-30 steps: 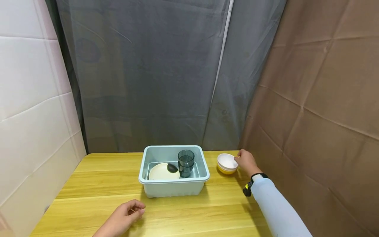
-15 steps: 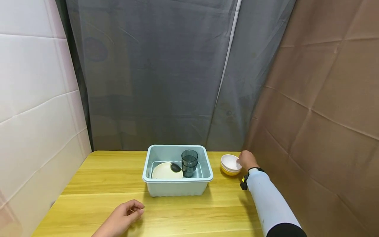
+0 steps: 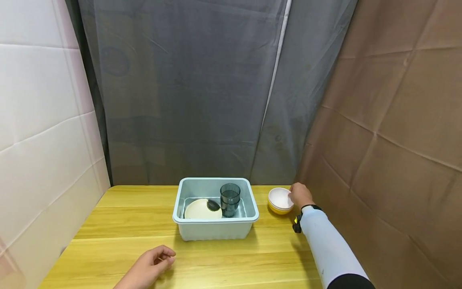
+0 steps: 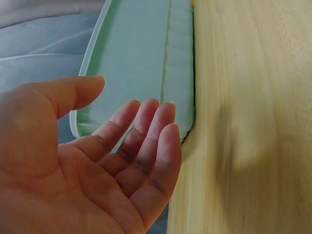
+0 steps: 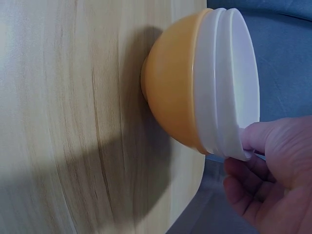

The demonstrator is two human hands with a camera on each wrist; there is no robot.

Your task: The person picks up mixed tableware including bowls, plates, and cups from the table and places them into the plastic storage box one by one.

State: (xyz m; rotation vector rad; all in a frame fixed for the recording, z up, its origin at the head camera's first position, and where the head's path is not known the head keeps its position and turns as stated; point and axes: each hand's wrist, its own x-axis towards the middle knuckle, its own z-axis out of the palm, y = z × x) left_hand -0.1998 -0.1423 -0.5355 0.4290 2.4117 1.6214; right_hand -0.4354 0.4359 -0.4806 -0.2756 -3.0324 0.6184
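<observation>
A stack of bowls stands on the table to the right of the tub, with a white bowl (image 3: 278, 196) nested on top and a yellow bowl (image 3: 277, 210) underneath. The right hand (image 3: 301, 195) pinches the white rim at its right side; in the right wrist view, the thumb (image 5: 258, 135) lies inside the rim and the fingers are beneath it outside. The stack's yellow base stands low at the tabletop. At the front left, the left hand (image 3: 148, 265) holds nothing, its fingers loosely bent in front of the tub (image 4: 131, 53).
The light blue tub (image 3: 216, 230) sits mid-table, holding a cream plate (image 3: 198, 208) with a dark patch and stacked dark clear cups (image 3: 229, 200). A grey curtain (image 3: 187, 100) hangs behind the table (image 3: 119, 224); a brown cloth (image 3: 390, 132) is on the right.
The right hand has come slightly closer over the bowl rim, and the head view has shifted a little. The left hand and the tub stay as they were.
</observation>
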